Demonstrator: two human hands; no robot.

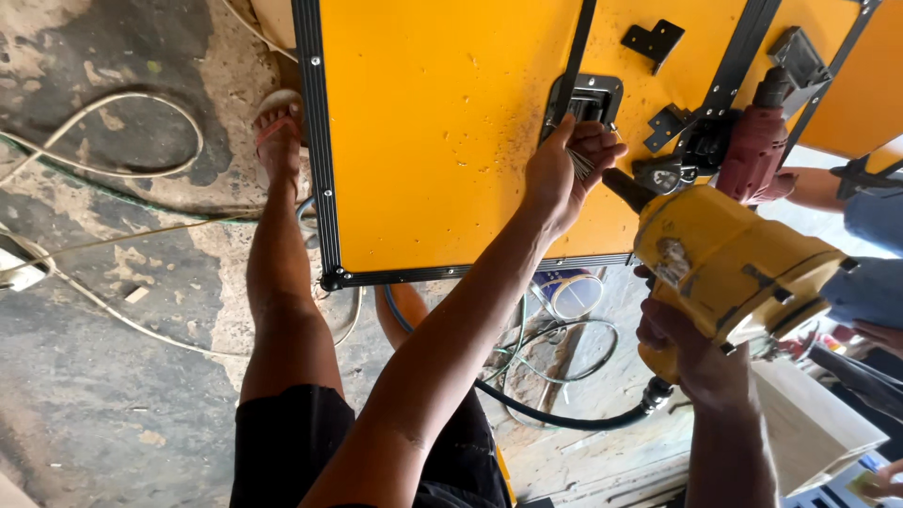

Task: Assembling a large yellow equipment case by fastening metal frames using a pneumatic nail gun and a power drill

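Glossy yellow panel [442, 132], black metal edging [315, 141]; scuffed yellow tool [724, 268].

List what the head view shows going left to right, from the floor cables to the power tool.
Pale cables on the floor → sandalled foot → yellow panel → left hand at the black recessed latch → yellow pneumatic tool in the right hand.

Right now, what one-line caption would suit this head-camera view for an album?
Left hand holds small fasteners at a recessed black latch on a yellow panel; right hand grips a yellow power tool.
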